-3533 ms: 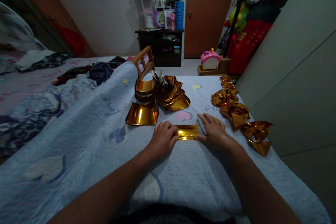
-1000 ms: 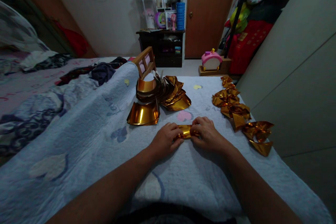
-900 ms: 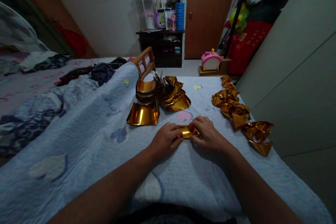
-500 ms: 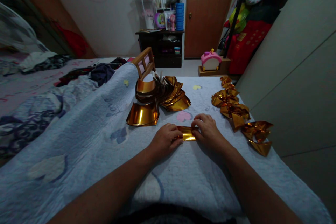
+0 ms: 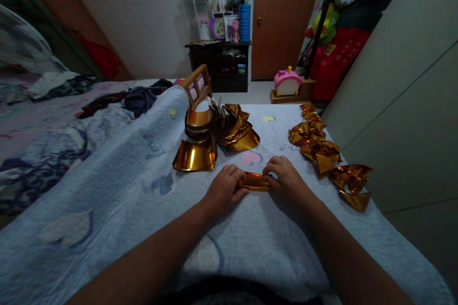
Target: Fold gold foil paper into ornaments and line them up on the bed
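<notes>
A sheet of shiny gold foil paper (image 5: pixel 255 182), rolled or folded into a narrow strip, lies on the light blue bedspread between my hands. My left hand (image 5: pixel 226 187) pinches its left end, thumb toward me. At the right end, my right hand (image 5: pixel 282 175) grips it between thumb and fingers. Beyond my left hand sits a fanned pile of curved gold foil sheets (image 5: pixel 196 155). Off to the right, a row of folded gold foil pieces (image 5: pixel 320 152) runs along the bed's edge.
A small wooden frame (image 5: pixel 196 86) stands behind the foil pile. Dark clothes (image 5: pixel 139 100) and bedding lie to the left. Past the bed are a black cabinet (image 5: pixel 218 64), a wooden door (image 5: pixel 286 24) and a pink toy (image 5: pixel 287 82). A pale panel (image 5: pixel 404 95) rises on the right.
The foil strip's near side looks raised and darker, where it lay flat and bright before. My fingers have shifted slightly on its ends.
</notes>
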Demonstrator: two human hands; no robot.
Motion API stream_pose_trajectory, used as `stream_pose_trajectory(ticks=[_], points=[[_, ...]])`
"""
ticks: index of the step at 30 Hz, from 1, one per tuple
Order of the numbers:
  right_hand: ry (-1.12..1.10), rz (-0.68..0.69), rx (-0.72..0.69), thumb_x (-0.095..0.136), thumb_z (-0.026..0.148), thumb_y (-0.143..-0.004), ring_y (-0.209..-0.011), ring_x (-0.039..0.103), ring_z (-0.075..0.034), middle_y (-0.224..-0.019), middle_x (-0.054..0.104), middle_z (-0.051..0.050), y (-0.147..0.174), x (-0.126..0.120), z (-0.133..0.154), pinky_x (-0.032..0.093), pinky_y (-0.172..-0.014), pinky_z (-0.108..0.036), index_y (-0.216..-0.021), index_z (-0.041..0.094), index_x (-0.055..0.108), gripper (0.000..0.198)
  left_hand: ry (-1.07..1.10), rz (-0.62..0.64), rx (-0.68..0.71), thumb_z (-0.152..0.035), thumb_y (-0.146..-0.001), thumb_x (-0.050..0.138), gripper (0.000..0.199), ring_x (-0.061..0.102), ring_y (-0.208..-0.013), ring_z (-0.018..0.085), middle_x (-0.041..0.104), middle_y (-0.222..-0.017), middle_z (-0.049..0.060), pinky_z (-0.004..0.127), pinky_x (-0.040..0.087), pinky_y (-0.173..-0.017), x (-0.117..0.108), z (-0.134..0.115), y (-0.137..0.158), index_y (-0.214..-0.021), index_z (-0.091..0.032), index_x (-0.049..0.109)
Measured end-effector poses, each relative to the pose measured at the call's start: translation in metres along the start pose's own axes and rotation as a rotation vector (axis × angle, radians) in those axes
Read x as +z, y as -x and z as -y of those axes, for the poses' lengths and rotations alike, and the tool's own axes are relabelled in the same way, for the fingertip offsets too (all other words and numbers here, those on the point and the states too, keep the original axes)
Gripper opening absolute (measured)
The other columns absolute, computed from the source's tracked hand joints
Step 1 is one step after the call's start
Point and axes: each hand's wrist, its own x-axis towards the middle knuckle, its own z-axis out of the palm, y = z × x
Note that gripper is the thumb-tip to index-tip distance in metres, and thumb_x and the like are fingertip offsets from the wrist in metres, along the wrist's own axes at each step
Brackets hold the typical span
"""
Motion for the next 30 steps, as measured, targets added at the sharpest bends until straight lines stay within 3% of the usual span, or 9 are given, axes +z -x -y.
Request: stream_pose_trajectory(ticks=[4,7,9,13,19,23,27,30], points=[[-0.002,0.000,-0.006,0.067,0.012,-0.086,-0.090,0.054,-0.024,-0.091,0.064,-0.007,0.000,-0.002,0.001,0.042,-0.081,-0.038,-0.084,0.020,0.072,0.010,0.047,-0.072,-0.029,-0.015,-0.080,0.073,0.026,0.054,-0.099,0.025,0.055,-0.101,0.005,0.040,0.048,-0.088,0.000,0.000,0.002,-0.097,-0.020,0.054],[-0.017,-0.003,-0.005,0.065,0.012,-0.087,-0.091,0.055,-0.024,-0.091,0.064,-0.008,0.000,-0.005,0.003,0.044,-0.082,-0.039,-0.085,0.019,0.073,0.010,0.082,-0.175,-0.056,-0.017,-0.077,0.076,0.050,0.050,-0.116,0.028,0.051,-0.120,0.011,0.046,0.045,-0.100,0.001,0.003,0.002,-0.121,-0.019,0.050],[-0.036,-0.003,-0.013,0.063,0.012,-0.088,-0.092,0.056,-0.024,-0.091,0.065,-0.008,0.000,-0.006,0.005,0.045,-0.083,-0.039,-0.085,0.020,0.073,0.012,0.099,-0.176,-0.062,-0.019,-0.074,0.078,0.060,0.049,-0.120,0.030,0.051,-0.126,0.012,0.049,0.042,-0.104,0.000,0.006,0.002,-0.127,-0.020,0.048],[-0.095,-0.020,-0.034,0.062,0.014,-0.090,-0.091,0.057,-0.023,-0.092,0.066,-0.007,0.000,-0.009,0.006,0.046,-0.082,-0.038,-0.086,0.021,0.073,0.013,0.146,-0.105,-0.103,-0.019,-0.077,0.076,0.042,0.056,-0.104,0.026,0.062,-0.107,0.006,0.041,0.046,-0.092,-0.002,0.009,0.000,-0.114,-0.021,0.057],[-0.287,-0.030,-0.048,0.058,0.018,-0.092,-0.085,0.061,-0.021,-0.085,0.067,-0.005,-0.002,-0.011,0.009,0.047,-0.080,-0.036,-0.085,0.020,0.070,0.014,0.199,-0.055,-0.082,-0.022,-0.084,0.072,0.006,0.057,-0.086,0.021,0.065,-0.084,0.002,0.033,0.043,-0.080,-0.007,0.008,-0.003,-0.086,-0.018,0.067],[-0.394,-0.044,0.018,0.061,0.020,-0.086,-0.087,0.063,-0.021,-0.089,0.069,-0.004,-0.001,-0.011,0.011,0.048,-0.082,-0.036,-0.093,0.021,0.068,0.009,0.312,-0.096,-0.096,-0.025,-0.086,0.068,0.007,0.057,-0.090,0.021,0.063,-0.088,0.003,0.033,0.043,-0.083,-0.009,0.008,-0.003,-0.083,-0.019,0.068],[-0.399,-0.097,0.076,0.069,0.023,-0.078,-0.100,0.063,-0.024,-0.104,0.070,-0.007,0.000,-0.010,0.009,0.048,-0.091,-0.040,-0.114,0.022,0.065,0.036,0.533,-0.121,-0.156,-0.025,-0.085,0.064,0.008,0.058,-0.085,0.018,0.061,-0.088,0.003,0.029,0.045,-0.077,-0.010,0.005,-0.002,-0.082,-0.018,0.063],[-0.410,-0.064,0.077,0.069,0.025,-0.081,-0.102,0.063,-0.025,-0.104,0.071,-0.007,-0.002,-0.012,0.008,0.048,-0.092,-0.041,-0.106,0.022,0.068,0.025,0.681,-0.082,-0.261,-0.032,-0.088,0.064,0.015,0.054,-0.072,0.014,0.059,-0.078,0.000,0.025,0.042,-0.066,-0.009,0.002,-0.002,-0.083,-0.017,0.062]])
